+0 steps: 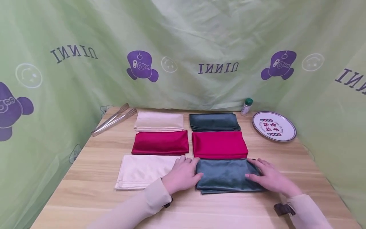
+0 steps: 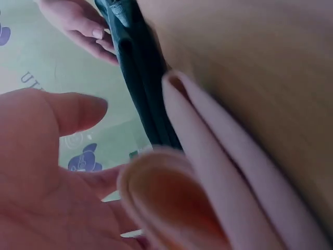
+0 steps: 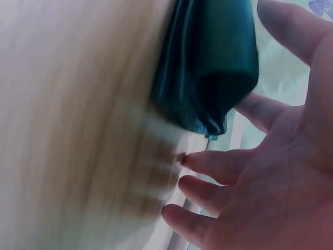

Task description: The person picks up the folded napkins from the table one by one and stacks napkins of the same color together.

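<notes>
A folded dark green satin cloth (image 1: pixel 226 175) lies at the front right of the wooden table, between the two hands. My left hand (image 1: pixel 183 175) is at its left edge, partly over the right end of a folded pale pink cloth (image 1: pixel 145 168). At the opposite edge, my right hand (image 1: pixel 273 178) has its thumb and forefinger over the green cloth's corner. In the right wrist view, the fingers (image 3: pixel 223 166) are spread beside the cloth's folded layers. The left thumb (image 2: pixel 80 112) stands apart from the fingers, with the pink fold close by.
Behind lie two folded crimson cloths (image 1: pixel 160 142) (image 1: pixel 218 144), then another pale pink cloth (image 1: pixel 160 121) and another dark green one (image 1: pixel 214 121). Metal tongs (image 1: pixel 114 121) rest at back left. A green-capped shaker (image 1: pixel 247 107) and a printed plate (image 1: pixel 274 126) occupy the back right.
</notes>
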Motion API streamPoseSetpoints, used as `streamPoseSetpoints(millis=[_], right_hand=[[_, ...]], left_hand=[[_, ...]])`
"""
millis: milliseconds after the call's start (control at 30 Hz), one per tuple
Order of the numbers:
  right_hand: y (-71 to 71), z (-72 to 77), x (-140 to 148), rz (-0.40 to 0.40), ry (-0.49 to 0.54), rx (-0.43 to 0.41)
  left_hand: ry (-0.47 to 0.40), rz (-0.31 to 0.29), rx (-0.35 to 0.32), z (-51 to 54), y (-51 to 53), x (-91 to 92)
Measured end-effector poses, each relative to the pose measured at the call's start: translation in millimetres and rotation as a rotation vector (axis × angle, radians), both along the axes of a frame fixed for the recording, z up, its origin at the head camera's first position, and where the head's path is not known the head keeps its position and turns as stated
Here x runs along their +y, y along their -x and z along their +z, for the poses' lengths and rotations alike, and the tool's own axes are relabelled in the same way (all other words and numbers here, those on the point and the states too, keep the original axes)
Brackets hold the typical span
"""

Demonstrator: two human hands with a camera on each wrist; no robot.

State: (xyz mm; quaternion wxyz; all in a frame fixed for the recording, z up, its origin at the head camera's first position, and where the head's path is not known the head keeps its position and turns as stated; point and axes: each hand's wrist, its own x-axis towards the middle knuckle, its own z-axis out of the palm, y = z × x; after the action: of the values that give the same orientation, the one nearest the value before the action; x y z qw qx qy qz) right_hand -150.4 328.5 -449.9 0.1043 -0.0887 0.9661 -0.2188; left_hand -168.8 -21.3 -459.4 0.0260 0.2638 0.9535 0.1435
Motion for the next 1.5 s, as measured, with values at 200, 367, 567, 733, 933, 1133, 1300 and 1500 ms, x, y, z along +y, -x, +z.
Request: streamPoseSetpoints(millis=[200,367,567,733,933,1133,1300,1500], right_hand=[[-0.2,-2.7,-8,-0.002,0.021,0.045],[2.0,-4.4,-12,-0.02,0.042,0.045],[4.0,-3.0,-8,-0.048,0.174,0.066],[4.5,-5.5,-3,-0.093,0.307,0.062],[5.1,-11.5,3,-0.207,0.553,-0.007],[3.8,-14.1,4,-0.278,0.721,-0.019],[5.3,-10.5,4,-0.28,0.857,-0.004],[10.4,2.8,0,-0.26,0.878,-0.024]], left_hand=[[0.026,0.039,-0.089,2.4,1.0,14.7],[-0.033,0.046,-0.151,5.2,2.4,19.3],[-0.231,0.043,-0.239,4.0,4.8,15.3],[-0.478,0.04,-0.334,-0.4,5.0,12.8],[-0.677,0.081,-0.376,-10.4,4.3,12.8],[-0.772,0.103,-0.442,-12.8,2.9,12.8],[-0.822,0.115,-0.499,-6.9,2.1,13.0],[-0.872,0.12,-0.544,13.4,6.5,7.7]])
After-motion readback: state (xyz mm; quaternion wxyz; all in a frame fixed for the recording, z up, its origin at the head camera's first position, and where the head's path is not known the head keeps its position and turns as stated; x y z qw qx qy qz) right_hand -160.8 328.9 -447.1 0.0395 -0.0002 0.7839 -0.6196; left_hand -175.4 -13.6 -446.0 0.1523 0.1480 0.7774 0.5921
